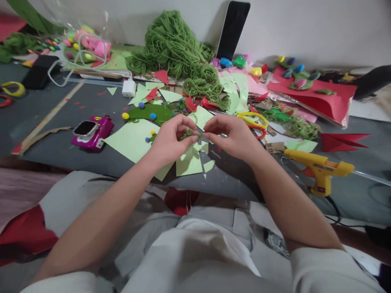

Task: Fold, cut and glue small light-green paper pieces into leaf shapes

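Note:
Both hands meet above pale green paper pieces (131, 140) on a dark table. My left hand (171, 140) is closed, its thumb and fingers pinching a small green piece (189, 132) that looks wrapped in yarn. The thumb and forefinger of my right hand (232, 136) pinch the other end of it, a thin green strand; the detail is partly hidden by the fingers. Just beyond my left hand lies a green leaf-shaped piece (160, 112) with coloured balls along its edge. Yellow-and-orange-handled scissors (259, 122) rest beyond my right hand.
A yellow glue gun (320, 167) lies at the right, its cable hanging off the front edge. A large heap of green yarn (174, 44) sits at the back near a leaning phone (233, 30). At left are a purple-cased device (93, 132) and a white charger (128, 88).

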`<control>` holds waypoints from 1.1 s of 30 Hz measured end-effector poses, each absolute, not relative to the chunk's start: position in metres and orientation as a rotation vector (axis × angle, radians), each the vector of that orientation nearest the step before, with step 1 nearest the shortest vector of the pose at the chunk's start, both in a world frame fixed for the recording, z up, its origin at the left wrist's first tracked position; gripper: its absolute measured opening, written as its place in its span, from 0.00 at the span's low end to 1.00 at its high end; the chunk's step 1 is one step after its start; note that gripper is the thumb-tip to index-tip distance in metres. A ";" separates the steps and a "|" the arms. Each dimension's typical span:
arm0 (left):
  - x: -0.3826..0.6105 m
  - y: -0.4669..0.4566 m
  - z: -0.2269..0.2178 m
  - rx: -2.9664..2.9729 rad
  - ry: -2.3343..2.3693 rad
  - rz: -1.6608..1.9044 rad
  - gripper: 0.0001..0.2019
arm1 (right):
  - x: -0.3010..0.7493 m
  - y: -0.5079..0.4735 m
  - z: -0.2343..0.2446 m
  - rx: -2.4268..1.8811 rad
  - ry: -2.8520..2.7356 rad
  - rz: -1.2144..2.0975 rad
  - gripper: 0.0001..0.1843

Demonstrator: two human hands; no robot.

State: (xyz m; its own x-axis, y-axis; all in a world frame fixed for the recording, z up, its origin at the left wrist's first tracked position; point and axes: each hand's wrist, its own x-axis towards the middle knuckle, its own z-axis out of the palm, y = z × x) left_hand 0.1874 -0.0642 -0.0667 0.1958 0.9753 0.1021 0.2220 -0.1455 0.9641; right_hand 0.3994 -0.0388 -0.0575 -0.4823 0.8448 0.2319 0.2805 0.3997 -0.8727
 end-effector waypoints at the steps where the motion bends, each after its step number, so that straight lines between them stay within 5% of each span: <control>1: 0.187 -0.064 -0.067 1.557 1.173 1.041 0.13 | 0.400 -0.039 -0.058 -0.958 -1.971 1.046 0.08; 33: 0.188 -0.062 -0.060 1.313 1.211 1.073 0.15 | 0.405 -0.039 -0.057 -0.971 -2.027 0.931 0.10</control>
State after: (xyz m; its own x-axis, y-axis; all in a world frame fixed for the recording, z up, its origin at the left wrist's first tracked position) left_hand 0.1882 -0.0625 -0.0604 0.1017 0.9946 -0.0229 0.0971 0.0130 0.9952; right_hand 0.4047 -0.0394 -0.0566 -0.4791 0.8340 0.2736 0.3357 0.4621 -0.8208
